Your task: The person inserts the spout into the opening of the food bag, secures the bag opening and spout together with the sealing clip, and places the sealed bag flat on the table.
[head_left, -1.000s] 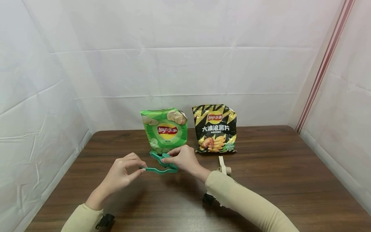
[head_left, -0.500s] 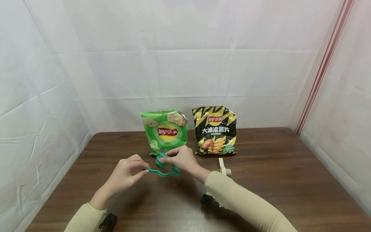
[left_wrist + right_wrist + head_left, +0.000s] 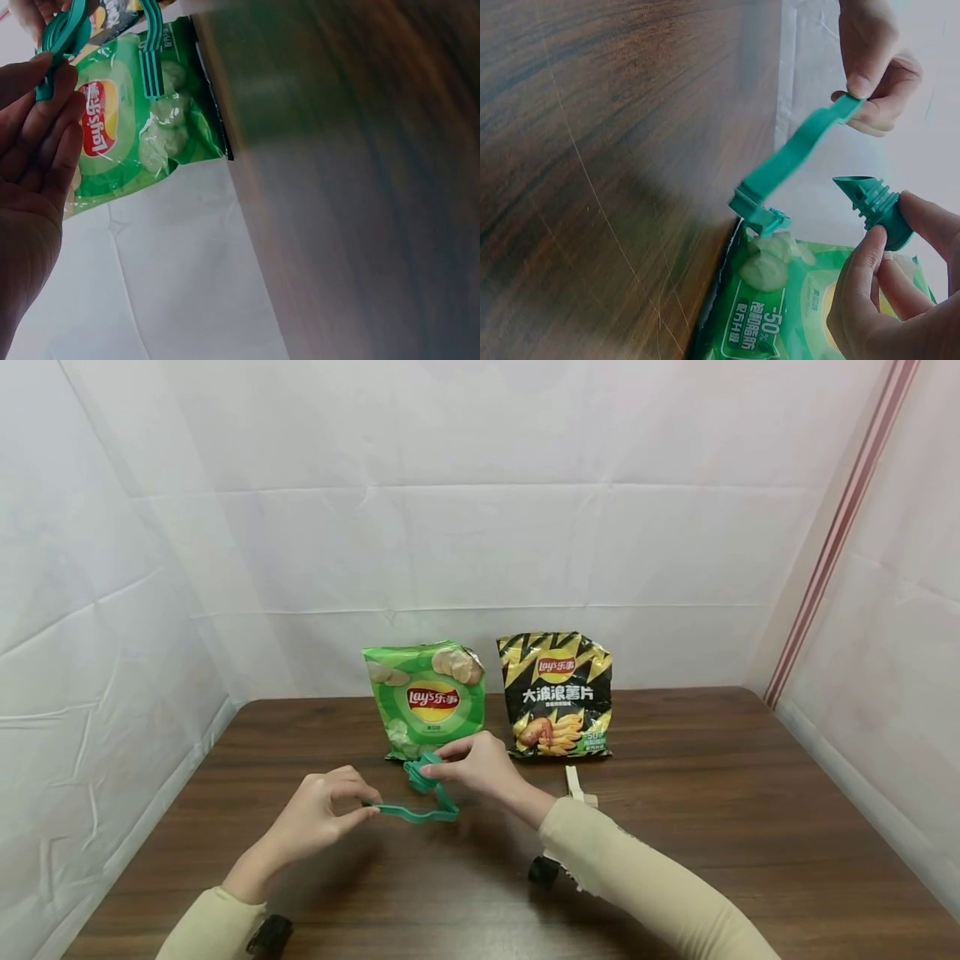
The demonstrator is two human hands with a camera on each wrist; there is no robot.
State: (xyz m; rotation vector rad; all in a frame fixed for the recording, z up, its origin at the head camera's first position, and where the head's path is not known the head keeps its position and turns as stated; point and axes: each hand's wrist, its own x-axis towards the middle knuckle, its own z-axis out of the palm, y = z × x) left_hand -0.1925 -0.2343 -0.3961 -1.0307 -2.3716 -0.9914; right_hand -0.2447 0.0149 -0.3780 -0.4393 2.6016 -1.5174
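A teal plastic bag clip [image 3: 420,816] hangs open in a V between my two hands over the table. My left hand [image 3: 322,806] pinches the end of its long wavy arm [image 3: 787,157] between thumb and fingers. On the other arm is a round ridged spout piece [image 3: 889,217], pinched by the thumb and fingers of my right hand [image 3: 480,768]. Just behind the clip, a green bag of chips [image 3: 431,697] stands upright. Its front shows a red and yellow logo; its top right corner looks crumpled.
A black and yellow chip bag [image 3: 557,693] stands right of the green one. Beside my right forearm lies a beige clip [image 3: 575,783] with a round spout, partly hidden by the sleeve. White sheeting [image 3: 480,543] hangs behind the brown wooden table [image 3: 720,793].
The teal clip's spout arm has turned between my right fingers, so its length no longer shows reaching left. Both hands have shifted only slightly and keep their pinch.
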